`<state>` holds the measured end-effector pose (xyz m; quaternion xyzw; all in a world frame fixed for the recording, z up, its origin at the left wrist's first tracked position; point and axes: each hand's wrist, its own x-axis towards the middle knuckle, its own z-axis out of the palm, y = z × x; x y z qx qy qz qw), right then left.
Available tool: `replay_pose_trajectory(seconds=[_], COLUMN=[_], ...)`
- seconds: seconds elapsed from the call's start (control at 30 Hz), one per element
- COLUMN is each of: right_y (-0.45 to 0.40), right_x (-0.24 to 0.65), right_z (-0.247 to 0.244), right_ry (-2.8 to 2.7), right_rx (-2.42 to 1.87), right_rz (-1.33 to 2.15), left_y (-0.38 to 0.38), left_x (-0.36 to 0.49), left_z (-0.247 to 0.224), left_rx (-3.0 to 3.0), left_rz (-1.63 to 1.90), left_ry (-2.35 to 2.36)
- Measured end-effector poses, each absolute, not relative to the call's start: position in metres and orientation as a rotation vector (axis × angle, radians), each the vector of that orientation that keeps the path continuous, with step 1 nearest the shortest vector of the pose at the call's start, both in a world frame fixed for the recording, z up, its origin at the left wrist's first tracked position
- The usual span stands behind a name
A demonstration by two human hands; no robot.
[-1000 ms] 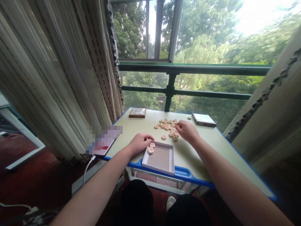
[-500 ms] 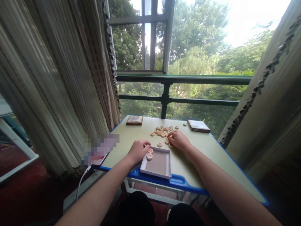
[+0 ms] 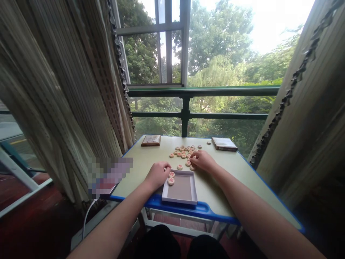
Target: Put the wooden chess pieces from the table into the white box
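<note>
A shallow white box (image 3: 193, 192) lies at the table's front edge, with two round red-marked pieces (image 3: 171, 181) along its left side. My left hand (image 3: 159, 174) rests at the box's upper left corner, fingers curled beside the upper piece; whether they grip anything is too small to tell. Several more round pieces (image 3: 183, 155) are spread over the middle of the table. At their right edge is my right hand (image 3: 203, 161), its fingers bent down over some pieces. What its fingertips hold, if anything, is hidden.
On the pale table (image 3: 242, 187) a flat brown-edged box (image 3: 151, 140) lies at the back left and another flat box (image 3: 224, 144) at the back right. A blurred item (image 3: 113, 178) with a white cable is at the left edge. Curtains hang on both sides.
The view has shifted slightly. My right hand remains over the right edge of the pieces, and my left hand is still at the box corner.
</note>
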<state>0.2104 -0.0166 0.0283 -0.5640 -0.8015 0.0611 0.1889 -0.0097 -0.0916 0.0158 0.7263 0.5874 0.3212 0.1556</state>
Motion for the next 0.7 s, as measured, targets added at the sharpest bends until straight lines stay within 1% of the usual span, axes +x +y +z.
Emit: replay_pose_trajectory(seconds=[0.17,0.23,0.37,0.43,0.53,0.7], right_y=[-0.016,-0.017,-0.017,-0.017,-0.017,-0.021], right_x=[0.209,0.209,0.208,0.207,0.206,0.201], right_z=[0.029,0.03,0.031,0.031,0.031,0.032], right_ry=[-2.268,-2.273,-2.285,-2.261,-2.192,-2.094], right_rx=[-1.551,-1.544,-1.525,-1.521,-1.508,-1.508], right_rz=[0.174,0.176,0.185,0.232,0.32,0.423], left_y=[-0.069,-0.053,-0.02,-0.006,0.007,0.015], left_x=[-0.016,-0.014,-0.003,0.001,0.003,0.005], left_z=[0.023,0.033,0.054,0.057,0.046,0.012], left_rx=[1.575,1.57,1.672,1.771,1.851,1.667], left_rz=[0.826,0.837,1.005,1.074,1.082,1.203], left_ry=[1.664,1.631,1.54,1.443,1.282,1.334])
